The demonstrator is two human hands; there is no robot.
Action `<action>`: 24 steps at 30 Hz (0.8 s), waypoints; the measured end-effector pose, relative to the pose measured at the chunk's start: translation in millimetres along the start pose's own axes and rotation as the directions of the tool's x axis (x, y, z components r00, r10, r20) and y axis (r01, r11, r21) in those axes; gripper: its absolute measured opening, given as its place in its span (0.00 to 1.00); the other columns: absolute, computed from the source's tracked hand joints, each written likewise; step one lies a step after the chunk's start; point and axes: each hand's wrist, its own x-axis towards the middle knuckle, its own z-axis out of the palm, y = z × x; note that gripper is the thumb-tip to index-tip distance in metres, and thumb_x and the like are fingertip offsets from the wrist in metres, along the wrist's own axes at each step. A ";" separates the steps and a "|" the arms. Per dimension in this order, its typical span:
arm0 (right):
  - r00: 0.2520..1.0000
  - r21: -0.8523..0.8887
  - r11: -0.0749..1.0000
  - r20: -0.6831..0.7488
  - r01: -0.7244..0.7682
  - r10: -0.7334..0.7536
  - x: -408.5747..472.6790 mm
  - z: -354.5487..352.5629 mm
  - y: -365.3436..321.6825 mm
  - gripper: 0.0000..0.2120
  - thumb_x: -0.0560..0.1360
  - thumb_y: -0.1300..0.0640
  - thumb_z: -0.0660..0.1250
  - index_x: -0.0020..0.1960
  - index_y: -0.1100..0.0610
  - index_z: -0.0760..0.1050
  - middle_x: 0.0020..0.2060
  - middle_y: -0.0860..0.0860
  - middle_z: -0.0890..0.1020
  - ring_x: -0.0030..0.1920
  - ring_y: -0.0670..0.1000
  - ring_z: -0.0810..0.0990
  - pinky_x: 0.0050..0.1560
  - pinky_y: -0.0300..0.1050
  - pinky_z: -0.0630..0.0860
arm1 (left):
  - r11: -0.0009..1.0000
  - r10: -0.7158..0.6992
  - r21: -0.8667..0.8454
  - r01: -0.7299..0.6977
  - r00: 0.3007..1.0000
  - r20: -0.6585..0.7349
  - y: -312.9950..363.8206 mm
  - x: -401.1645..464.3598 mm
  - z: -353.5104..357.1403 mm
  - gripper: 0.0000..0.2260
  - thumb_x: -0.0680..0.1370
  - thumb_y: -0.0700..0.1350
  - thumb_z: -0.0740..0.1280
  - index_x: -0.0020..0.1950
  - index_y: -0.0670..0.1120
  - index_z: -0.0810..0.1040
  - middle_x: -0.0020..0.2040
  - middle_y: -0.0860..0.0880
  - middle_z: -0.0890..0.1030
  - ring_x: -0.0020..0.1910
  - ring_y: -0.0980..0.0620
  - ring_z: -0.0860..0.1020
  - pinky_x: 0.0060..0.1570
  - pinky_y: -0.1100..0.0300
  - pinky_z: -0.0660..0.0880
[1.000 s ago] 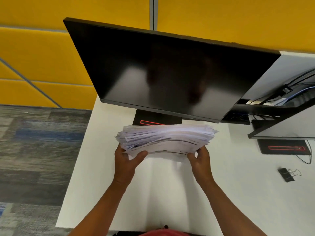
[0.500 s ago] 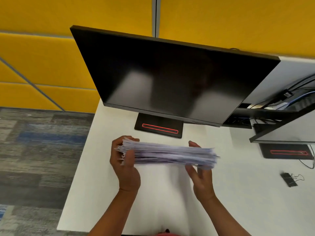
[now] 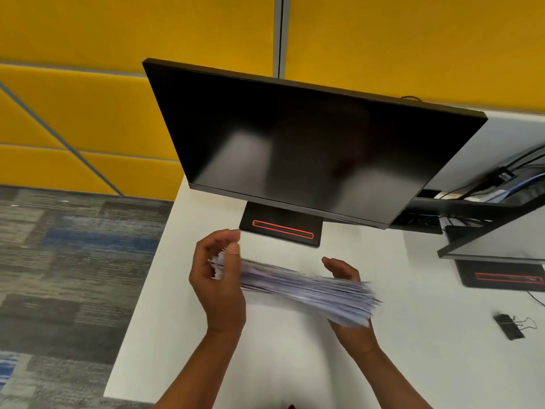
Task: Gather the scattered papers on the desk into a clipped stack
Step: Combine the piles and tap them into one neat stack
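Observation:
A thick stack of white papers (image 3: 303, 286) hangs edge-on above the white desk (image 3: 295, 364), tilted down toward the right. My left hand (image 3: 219, 286) grips its left end, thumb in front and fingers curled behind. My right hand (image 3: 346, 302) is under and behind the right end; its fingers show above the stack, its palm is hidden by the sheets. A black binder clip (image 3: 511, 326) lies on the desk to the right, apart from both hands.
A dark monitor (image 3: 309, 149) on a black base (image 3: 283, 228) stands just behind the papers. A second monitor and base (image 3: 501, 276) with cables sit at the right. The desk's left edge drops to carpet (image 3: 67, 261). Yellow wall panels are behind.
The stack has come down from in front of the monitor and turned edge-on, now tilting right. My left hand has shifted round its left end, and my right hand has moved behind the right end.

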 end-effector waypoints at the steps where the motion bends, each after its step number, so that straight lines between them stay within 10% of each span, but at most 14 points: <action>1: 1.000 0.000 1.000 -0.012 -0.007 0.007 -0.7 1.6 0.3 0.33 0.74 0.75 0.70 0.64 0.39 0.76 0.61 0.43 0.82 0.63 0.48 0.79 0.66 0.42 0.75 | 1.000 0.005 -0.006 -0.005 1.000 -0.009 -1.5 0.1 1.2 0.10 0.77 0.49 0.64 0.53 0.46 0.79 0.50 0.38 0.82 0.53 0.37 0.80 0.59 0.41 0.77; 6: 0.994 0.037 0.994 -0.020 -0.106 0.106 4.9 -2.3 -0.8 0.17 0.75 0.71 0.71 0.55 0.51 0.79 0.47 0.39 0.86 0.48 0.33 0.82 0.55 0.34 0.78 | 1.000 -0.016 0.014 0.017 1.000 -0.024 5.5 7.4 8.5 0.10 0.78 0.50 0.62 0.49 0.45 0.79 0.46 0.38 0.83 0.49 0.38 0.81 0.55 0.38 0.77; 9: 0.997 -0.002 0.997 -0.004 -0.079 0.079 14.1 -6.5 -5.2 0.15 0.77 0.66 0.71 0.60 0.51 0.81 0.54 0.41 0.85 0.56 0.42 0.83 0.58 0.37 0.77 | 0.983 -0.150 -0.084 0.164 0.977 0.152 -16.3 22.7 -12.6 0.17 0.75 0.55 0.61 0.59 0.47 0.77 0.55 0.35 0.81 0.57 0.38 0.79 0.60 0.43 0.77; 12: 0.997 -0.002 0.998 0.035 -0.069 0.069 26.0 -10.6 -10.1 0.16 0.79 0.62 0.70 0.64 0.50 0.78 0.58 0.43 0.84 0.60 0.44 0.81 0.63 0.45 0.77 | 0.960 -0.272 0.186 0.209 0.853 0.446 -59.5 33.7 -49.4 0.37 0.70 0.61 0.71 0.75 0.50 0.64 0.70 0.48 0.75 0.69 0.52 0.74 0.70 0.50 0.71; 15: 0.991 -0.026 0.996 0.101 -0.085 0.087 43.6 -11.2 -22.0 0.16 0.79 0.63 0.69 0.59 0.44 0.77 0.52 0.31 0.83 0.56 0.34 0.80 0.55 0.30 0.75 | 0.879 -0.449 0.413 0.239 0.707 0.547 -80.0 42.9 -52.9 0.55 0.57 0.70 0.78 0.77 0.53 0.60 0.72 0.53 0.73 0.68 0.59 0.73 0.66 0.58 0.74; 20: 0.992 0.014 0.994 0.063 -0.112 0.111 66.4 -10.1 -17.9 0.15 0.78 0.64 0.69 0.63 0.53 0.78 0.54 0.46 0.86 0.55 0.44 0.84 0.56 0.42 0.81 | 0.925 -0.358 0.305 0.225 0.784 0.507 -72.1 50.6 -8.4 0.24 0.62 0.50 0.83 0.54 0.64 0.81 0.50 0.65 0.84 0.52 0.64 0.82 0.47 0.69 0.79; 24: 0.996 0.090 0.996 -0.080 -0.027 0.034 58.6 -10.9 -26.0 0.19 0.76 0.62 0.70 0.66 0.62 0.74 0.53 0.55 0.84 0.52 0.48 0.84 0.48 0.35 0.78 | 0.956 -0.294 0.161 0.247 0.836 0.462 -63.2 48.5 -3.5 0.26 0.66 0.44 0.81 0.61 0.57 0.79 0.55 0.59 0.84 0.56 0.58 0.82 0.52 0.63 0.80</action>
